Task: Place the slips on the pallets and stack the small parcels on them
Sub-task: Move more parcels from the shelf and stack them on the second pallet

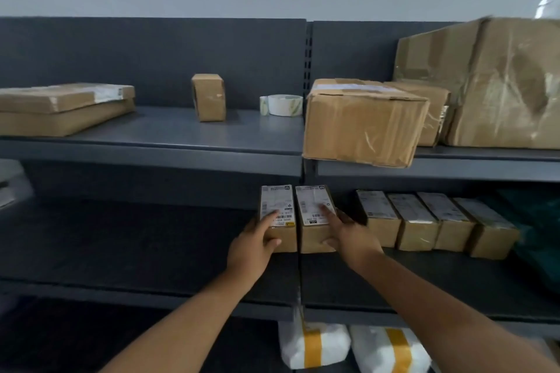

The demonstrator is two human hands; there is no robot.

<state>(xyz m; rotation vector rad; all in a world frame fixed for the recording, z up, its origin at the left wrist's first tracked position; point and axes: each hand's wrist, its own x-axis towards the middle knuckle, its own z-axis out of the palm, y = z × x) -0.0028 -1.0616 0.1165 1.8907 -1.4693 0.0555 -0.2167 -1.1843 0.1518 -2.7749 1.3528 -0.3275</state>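
Two small brown parcels with white labels stand side by side on the middle shelf [151, 239]. My left hand [254, 247] grips the left parcel [277, 206], fingers on its label and thumb on its front. My right hand [345, 236] holds the right parcel [312, 203] the same way. Just to the right, a row of several like parcels [436, 221] lies on the same shelf. No slip or pallet is in view.
The upper shelf [181, 130] carries flat cartons [60, 106] at left, a small upright box [209, 97], a tape roll [283, 104], a medium carton [360, 124] overhanging the edge and a big wrapped carton [500, 82]. White bags with yellow tape [315, 342] lie on the bottom shelf.
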